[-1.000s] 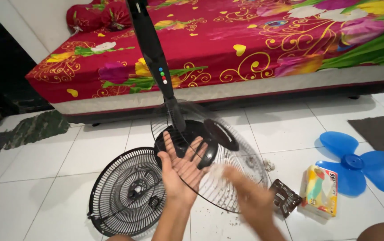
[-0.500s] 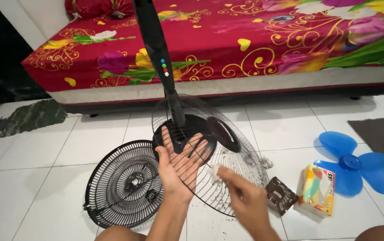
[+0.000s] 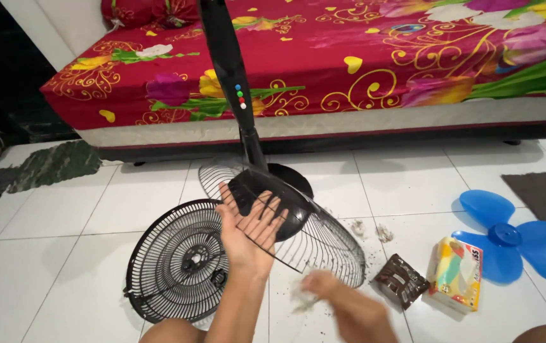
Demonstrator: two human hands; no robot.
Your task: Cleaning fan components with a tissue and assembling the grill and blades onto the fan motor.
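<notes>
Wire guard (image 3: 311, 235): thin metal fan grille, centre of frame, tilted, still joined to the black fan head (image 3: 266, 200).
Left hand (image 3: 247, 232): fingers spread flat, palm pressed under the wire guard, supporting it.
Right hand (image 3: 343, 305): lower centre, blurred; closed around a pale tissue (image 3: 303, 295), just below the guard's lower rim.
Second grille (image 3: 181, 263): black plastic, lying flat on the white tiles, lower left of centre, touching the wire guard.
Fan stand (image 3: 228, 70): black column, upper centre.
Blue blade (image 3: 514, 238): right edge, on the floor.
Tissue box (image 3: 456, 273): beside the blade.
Bed (image 3: 381, 57): red floral cover, top of frame.
</notes>
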